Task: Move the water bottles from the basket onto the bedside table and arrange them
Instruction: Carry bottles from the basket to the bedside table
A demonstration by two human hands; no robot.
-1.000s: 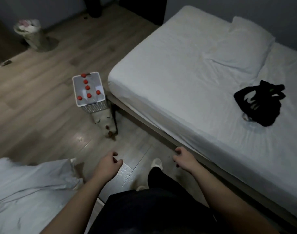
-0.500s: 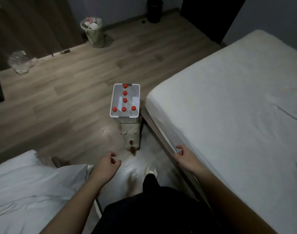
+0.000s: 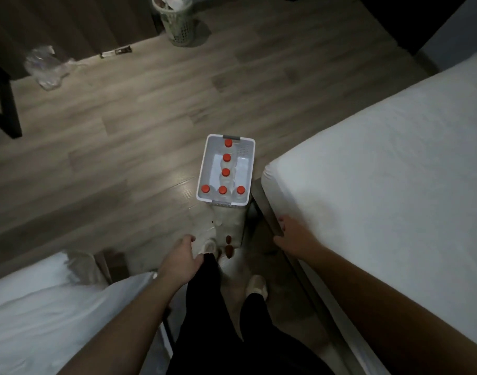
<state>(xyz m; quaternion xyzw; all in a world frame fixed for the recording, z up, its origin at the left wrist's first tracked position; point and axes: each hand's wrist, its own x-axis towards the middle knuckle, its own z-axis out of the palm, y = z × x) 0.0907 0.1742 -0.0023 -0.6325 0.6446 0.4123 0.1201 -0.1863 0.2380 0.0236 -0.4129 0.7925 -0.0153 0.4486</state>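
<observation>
Six water bottles are standing in one basket, three lining its near edge; left hand and right hand are hanging loose-fingered, empty.

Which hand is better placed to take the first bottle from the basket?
Right, probably. The right hand is empty and sits nearer the basket, by the near-right bottle; the left hand hangs lower, beside the leg.

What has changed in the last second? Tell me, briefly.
The person has turned and stepped toward the basket, now nearer and central in view. Both grips, left hand and right hand, stay empty. The six bottles stay upright in the basket beside the bed.
</observation>
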